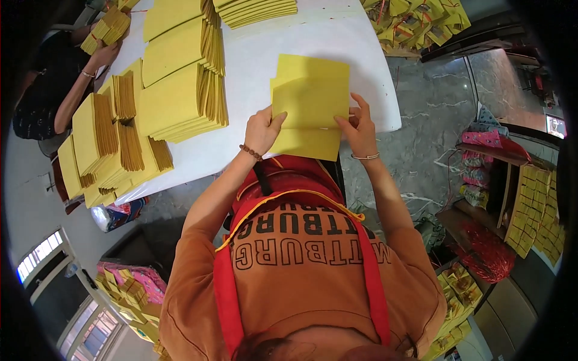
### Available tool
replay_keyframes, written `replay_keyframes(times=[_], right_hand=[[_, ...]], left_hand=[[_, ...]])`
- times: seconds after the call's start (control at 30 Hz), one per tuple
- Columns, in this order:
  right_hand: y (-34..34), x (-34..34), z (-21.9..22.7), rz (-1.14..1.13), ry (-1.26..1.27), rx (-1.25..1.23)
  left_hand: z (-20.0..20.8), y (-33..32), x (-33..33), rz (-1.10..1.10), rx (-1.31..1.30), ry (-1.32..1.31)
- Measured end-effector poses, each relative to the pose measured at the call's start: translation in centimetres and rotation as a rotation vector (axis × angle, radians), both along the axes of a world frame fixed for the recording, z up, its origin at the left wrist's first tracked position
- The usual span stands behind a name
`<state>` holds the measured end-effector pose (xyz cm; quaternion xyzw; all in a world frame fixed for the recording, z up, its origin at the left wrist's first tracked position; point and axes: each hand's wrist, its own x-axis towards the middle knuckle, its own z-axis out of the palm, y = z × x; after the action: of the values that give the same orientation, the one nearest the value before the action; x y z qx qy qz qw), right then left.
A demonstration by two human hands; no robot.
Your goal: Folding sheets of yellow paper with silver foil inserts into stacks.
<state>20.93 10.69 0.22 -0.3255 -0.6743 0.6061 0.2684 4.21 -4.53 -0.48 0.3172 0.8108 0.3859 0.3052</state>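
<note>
Yellow paper sheets (pixel 310 99) lie overlapped at the near edge of the white table, one reaching farther back and one nearer my lap. My left hand (pixel 263 131) grips their left edge, thumb on top and fingers underneath. At the right edge my right hand (pixel 360 129) holds the paper with its thumb on the surface, while its other fingers are bent and partly raised. How many sheets lie together there I cannot tell. Left of my hands stand thick stacks of folded yellow paper (pixel 174 99), close to my left forearm.
The white table (pixel 253 78) carries more yellow stacks (pixel 96 135) at its left corner. Beyond them a person's hand (pixel 105 55) holds a yellow bundle (pixel 108 29). Yellow bundles with red ties (pixel 418 21) are heaped at the back right. Shelves (pixel 494 153) stand right.
</note>
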Motion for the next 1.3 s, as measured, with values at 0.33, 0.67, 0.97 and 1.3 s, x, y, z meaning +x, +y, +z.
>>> replay_keyframes(times=[0.33, 0.67, 0.97, 1.3], right_hand=[[0.7, 0.0, -2.3, 0.059, -0.263, 0.108], [0.3, -0.9, -2.7, -0.059, -0.277, 0.261], [0.4, -1.2, -2.3, -0.045, -0.368, 0.230], [0.9, -1.5, -2.3, -0.046, -0.340, 0.220]], left_hand=[[-0.1, 1.0, -0.1, 0.065, -0.014, 0.112], [0.4, 1.6, -0.7, 0.094, -0.033, 0.082], [-0.4, 1.1, -1.1, 0.142, 0.097, 0.024], [2.3, 4.1, 0.7, -0.254, 0.200, 0.888]])
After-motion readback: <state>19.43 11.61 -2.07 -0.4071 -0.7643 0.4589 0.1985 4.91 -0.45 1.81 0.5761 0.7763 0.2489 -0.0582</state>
